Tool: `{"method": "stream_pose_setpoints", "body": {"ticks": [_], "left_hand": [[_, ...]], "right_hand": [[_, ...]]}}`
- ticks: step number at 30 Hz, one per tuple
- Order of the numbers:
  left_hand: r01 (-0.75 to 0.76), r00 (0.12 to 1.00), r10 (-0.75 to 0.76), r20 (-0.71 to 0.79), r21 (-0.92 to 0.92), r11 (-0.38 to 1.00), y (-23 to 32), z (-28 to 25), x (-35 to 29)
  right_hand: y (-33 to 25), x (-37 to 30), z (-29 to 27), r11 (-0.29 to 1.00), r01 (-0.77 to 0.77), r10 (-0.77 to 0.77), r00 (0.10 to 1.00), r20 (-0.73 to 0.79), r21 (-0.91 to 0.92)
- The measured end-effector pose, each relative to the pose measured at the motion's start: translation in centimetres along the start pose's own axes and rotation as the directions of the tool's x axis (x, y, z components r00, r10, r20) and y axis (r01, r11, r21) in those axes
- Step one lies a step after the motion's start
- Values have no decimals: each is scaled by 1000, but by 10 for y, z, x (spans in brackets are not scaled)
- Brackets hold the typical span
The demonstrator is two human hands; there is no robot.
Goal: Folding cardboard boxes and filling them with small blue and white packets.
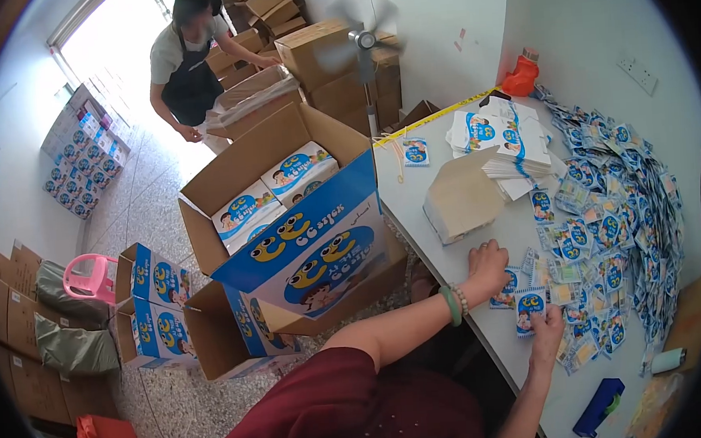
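My left hand (488,265), a green bangle and beaded bracelet at its wrist, is over the white table with its fingers curled. What they may hold is hidden. Just beyond it stands a small carton (463,204), its plain flap raised. A blue-and-white sachet (505,286) lies on the table beside my left wrist. My right hand (546,327) is closed on the edge of another blue-and-white sachet (530,311), pinched between thumb and fingers. Right beside it spreads a large heap of similar sachets (608,227).
Flat white cartons (510,137) are stacked at the table's back. A blue tape dispenser (599,407) lies near its front. Left of the table stands a large open box (313,261) holding printed cartons. A fan (364,40) stands behind it; a co-worker (189,68) handles a lined box.
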State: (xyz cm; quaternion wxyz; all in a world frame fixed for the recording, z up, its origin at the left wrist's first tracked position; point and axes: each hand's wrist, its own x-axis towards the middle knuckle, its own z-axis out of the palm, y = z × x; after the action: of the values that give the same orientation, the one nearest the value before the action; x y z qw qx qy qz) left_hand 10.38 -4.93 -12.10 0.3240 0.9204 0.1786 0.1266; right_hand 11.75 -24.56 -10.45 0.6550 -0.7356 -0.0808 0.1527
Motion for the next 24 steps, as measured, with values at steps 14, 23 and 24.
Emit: {"method": "stream_pose_setpoints", "body": {"ticks": [14,23,24], "left_hand": [[7,985,-18,-172,-66,998,0,12,-5],[58,998,-60,35,54,997,12,1,2],[64,996,-67,55,62,996,9,3,4]], "right_hand": [[7,-18,-6,992,77,-77,997,-6,96],[0,-29,-5,985,94,-99,995,26,143],[-3,-30,-2,985,91,-96,995,29,150]]}}
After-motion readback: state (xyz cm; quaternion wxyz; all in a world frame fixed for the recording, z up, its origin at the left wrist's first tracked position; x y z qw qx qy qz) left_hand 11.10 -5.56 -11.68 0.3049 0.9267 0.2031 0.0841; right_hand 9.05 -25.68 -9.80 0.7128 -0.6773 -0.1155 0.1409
